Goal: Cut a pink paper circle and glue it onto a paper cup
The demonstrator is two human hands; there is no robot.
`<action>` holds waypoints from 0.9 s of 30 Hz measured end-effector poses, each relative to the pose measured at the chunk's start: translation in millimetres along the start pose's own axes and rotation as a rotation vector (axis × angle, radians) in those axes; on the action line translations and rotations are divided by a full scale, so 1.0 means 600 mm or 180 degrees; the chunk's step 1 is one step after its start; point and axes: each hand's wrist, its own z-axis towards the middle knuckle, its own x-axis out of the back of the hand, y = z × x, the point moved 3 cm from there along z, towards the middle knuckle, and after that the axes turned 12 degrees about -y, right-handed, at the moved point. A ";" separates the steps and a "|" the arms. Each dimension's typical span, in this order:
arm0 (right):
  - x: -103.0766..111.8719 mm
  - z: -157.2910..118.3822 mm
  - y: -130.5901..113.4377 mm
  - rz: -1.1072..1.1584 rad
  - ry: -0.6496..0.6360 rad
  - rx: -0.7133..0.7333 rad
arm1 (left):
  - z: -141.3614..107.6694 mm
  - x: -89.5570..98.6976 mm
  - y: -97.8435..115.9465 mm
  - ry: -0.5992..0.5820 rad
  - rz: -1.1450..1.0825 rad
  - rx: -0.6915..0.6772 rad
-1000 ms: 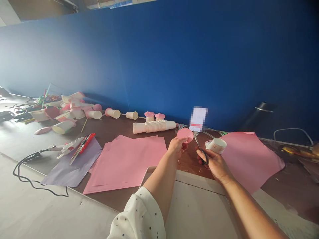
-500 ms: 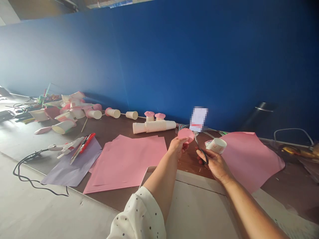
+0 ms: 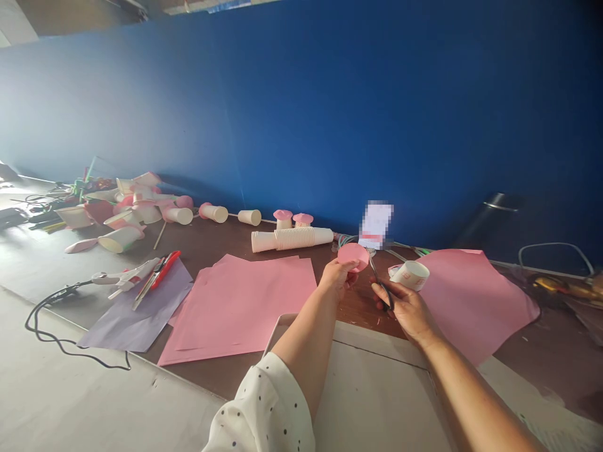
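Note:
My left hand [image 3: 339, 276] pinches a round pink paper disc [image 3: 352, 253] above the brown tabletop. In my right hand [image 3: 405, 306] is a pair of dark-handled scissors [image 3: 387, 295], fingers wrapped round the handles. The blades point up and left, right at the disc's right edge; whether they touch it I cannot tell. Just beyond my right hand a white paper cup [image 3: 411, 275] with red print lies on its side. A large pink paper sheet [image 3: 471, 301] spreads to the right of it.
Stacked pink sheets [image 3: 245, 307] lie left of my arm. A red utility knife [image 3: 157, 277] and a white glue gun [image 3: 129, 276] rest on purple paper [image 3: 136, 320]. Nested paper cups [image 3: 294, 239] lie along the back, below the blue partition [image 3: 301, 113]. Pink-trimmed cups [image 3: 120, 240] crowd the left.
The pink disc has shifted very slightly to the right with my left hand. My right hand and the scissors stay almost where they were.

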 end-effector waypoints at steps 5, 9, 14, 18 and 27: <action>0.001 0.002 0.002 -0.0029 0.0036 0.0018 | -0.005 -0.004 0.002 0.0006 0.0055 0.0036; 0.001 0.000 -0.002 -0.0046 0.0001 0.0019 | -0.006 -0.005 0.002 -0.0002 0.0076 0.0044; 0.000 0.001 0.000 -0.0027 0.0028 0.0067 | -0.008 -0.006 0.002 -0.0009 0.0010 0.0032; 0.001 0.003 0.003 0.0009 0.0089 0.0055 | -0.011 -0.008 0.005 0.0016 0.0071 0.0058; 0.000 -0.002 -0.004 0.0014 0.0076 0.0027 | -0.006 -0.005 0.002 0.0047 -0.0018 0.0058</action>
